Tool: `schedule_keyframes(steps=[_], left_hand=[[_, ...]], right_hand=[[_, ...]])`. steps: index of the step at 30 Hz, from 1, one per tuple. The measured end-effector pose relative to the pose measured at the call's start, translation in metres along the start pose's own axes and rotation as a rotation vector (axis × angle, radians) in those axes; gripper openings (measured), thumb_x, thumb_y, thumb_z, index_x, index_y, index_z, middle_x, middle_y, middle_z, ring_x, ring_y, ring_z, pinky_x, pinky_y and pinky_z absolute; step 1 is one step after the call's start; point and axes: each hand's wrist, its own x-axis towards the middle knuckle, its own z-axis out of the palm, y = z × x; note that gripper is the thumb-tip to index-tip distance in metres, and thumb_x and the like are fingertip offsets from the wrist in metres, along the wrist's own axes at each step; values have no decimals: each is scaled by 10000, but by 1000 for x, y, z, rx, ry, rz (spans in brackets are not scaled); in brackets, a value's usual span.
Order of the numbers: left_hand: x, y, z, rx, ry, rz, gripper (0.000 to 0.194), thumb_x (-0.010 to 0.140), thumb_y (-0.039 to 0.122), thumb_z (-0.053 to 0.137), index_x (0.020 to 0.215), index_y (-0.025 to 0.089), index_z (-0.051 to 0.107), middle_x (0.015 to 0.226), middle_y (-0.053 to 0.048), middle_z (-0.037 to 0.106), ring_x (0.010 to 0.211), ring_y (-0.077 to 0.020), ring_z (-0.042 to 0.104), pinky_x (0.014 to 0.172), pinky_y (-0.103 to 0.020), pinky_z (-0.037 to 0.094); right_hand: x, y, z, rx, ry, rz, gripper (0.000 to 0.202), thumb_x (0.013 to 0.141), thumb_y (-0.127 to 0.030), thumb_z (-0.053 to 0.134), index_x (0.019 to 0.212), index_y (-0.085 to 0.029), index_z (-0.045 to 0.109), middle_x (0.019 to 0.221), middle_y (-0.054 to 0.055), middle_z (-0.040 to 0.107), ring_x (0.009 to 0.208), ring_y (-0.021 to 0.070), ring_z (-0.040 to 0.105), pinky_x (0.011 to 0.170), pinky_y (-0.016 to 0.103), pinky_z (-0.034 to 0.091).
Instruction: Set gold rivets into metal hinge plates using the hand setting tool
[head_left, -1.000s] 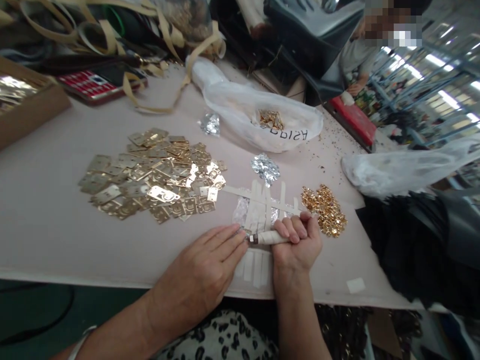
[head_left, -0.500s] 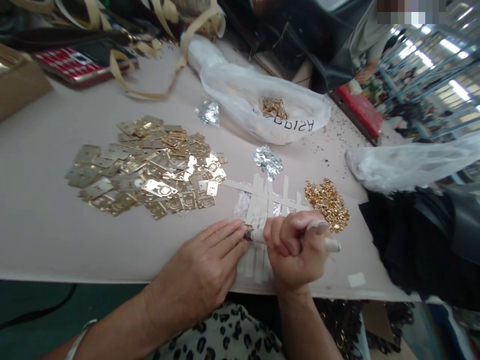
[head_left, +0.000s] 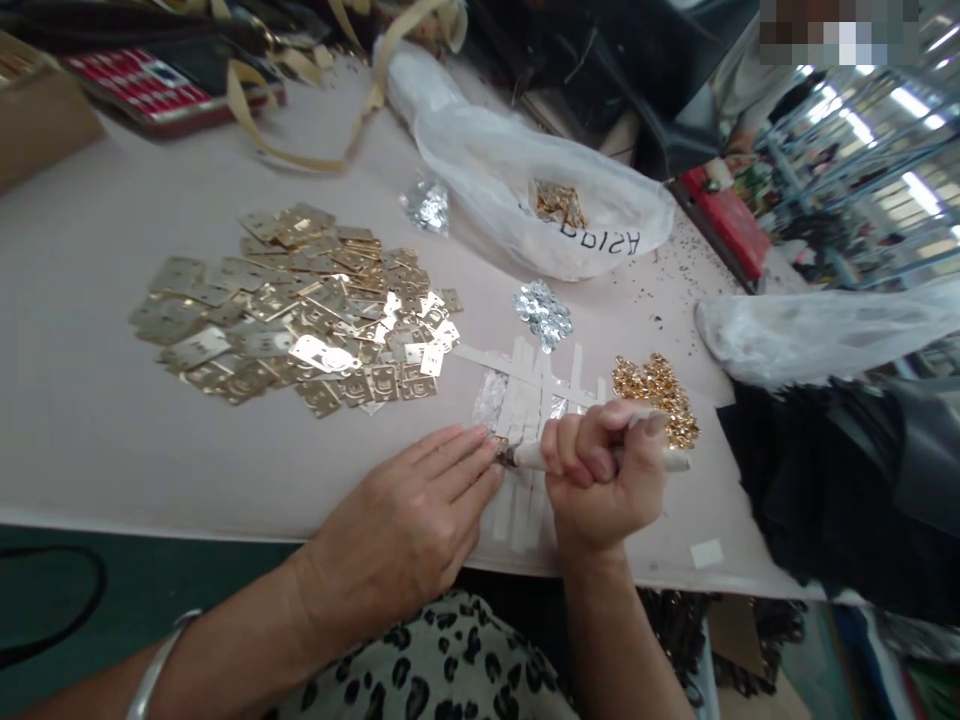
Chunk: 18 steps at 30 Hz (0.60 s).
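Note:
My right hand (head_left: 604,470) is closed in a fist around a tool with a white-wrapped handle (head_left: 531,456) and a dark metal tip; its exact kind does not show. The tip reaches my left fingertips, where a sliver of a small gold-coloured metal piece (head_left: 500,440) shows. My left hand (head_left: 420,505) lies flat, fingers stretched out side by side, its thumb hidden. Under and beyond the hands are strips of pale tape (head_left: 517,400) stuck over clear plastic. To the left spreads a heap of gold metal plates (head_left: 300,320); small gold fittings (head_left: 660,395) are piled to the right.
Silver discs (head_left: 544,315) lie beyond the tape, near a small bag of silver pieces (head_left: 426,205). A white plastic bag (head_left: 510,160) holds gold parts. A red calculator (head_left: 150,85) sits far left. Black material (head_left: 817,480) covers the right side. Another person's arm (head_left: 742,130) shows at far right.
The view has shifted slightly, so the table contents sit a little higher. Both hands keep the same pose, with the tool's tip still at my left fingertips.

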Motion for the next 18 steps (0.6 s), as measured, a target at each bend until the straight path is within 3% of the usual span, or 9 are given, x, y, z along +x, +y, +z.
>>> schedule_keyframes(steps=[4, 9, 11, 15, 18], left_hand=[[-1, -1, 2, -10, 5, -10, 327, 961, 142, 439, 1161, 82, 691, 1302, -132, 676, 1238, -270, 616, 1088, -455, 511], [-1, -2, 3, -50, -59, -3, 327, 976, 172, 470, 1215, 63, 666, 1313, -152, 662, 1251, -280, 604, 1117, -469, 485], [-2, -2, 3, -49, -40, -10, 320, 966, 160, 473, 1198, 69, 674, 1312, -144, 665, 1249, -279, 606, 1114, -470, 490], [-3, -1, 4, -11, 16, 5, 312, 944, 129, 476, 1171, 88, 687, 1307, -126, 672, 1247, -272, 608, 1103, -458, 500], [-3, -1, 4, 0, 11, 7, 309, 942, 138, 484, 1169, 96, 690, 1306, -126, 673, 1255, -268, 602, 1117, -458, 486]], right_hand=[[-6, -2, 9, -161, -38, -10, 276, 982, -369, 525, 761, -244, 634, 465, -110, 233, 334, 67, 228, 346, 210, 252], [-18, -5, 14, -577, -149, -56, 232, 918, -423, 634, 769, -252, 678, 573, -31, 505, 458, 107, 462, 423, 272, 390], [-14, -4, 12, -501, -135, -40, 233, 926, -410, 620, 766, -249, 671, 533, -50, 467, 422, 95, 427, 398, 258, 366], [5, -1, 4, -138, 0, 36, 269, 949, -382, 552, 736, -236, 626, 433, -122, 231, 317, 60, 198, 316, 211, 244], [9, -1, 2, -40, 34, 39, 261, 937, -361, 562, 725, -223, 627, 436, -125, 228, 321, 54, 183, 320, 199, 256]])
